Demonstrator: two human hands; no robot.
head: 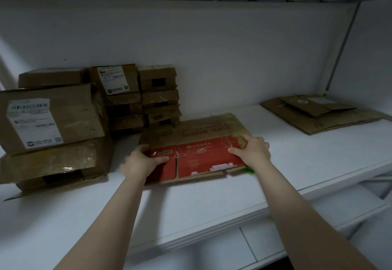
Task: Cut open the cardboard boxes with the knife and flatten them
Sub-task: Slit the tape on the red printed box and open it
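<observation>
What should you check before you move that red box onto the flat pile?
1. Red box squashed flat: ok.
2. Left hand grips its left edge, thumb on top: ok.
3. Right hand holds its right end: ok.
4. Flat pile on the right has nothing standing on it: ok.
5. Knife safely out of the way: cannot tell; only a green thing peeks out under the box by the right hand.
</observation>
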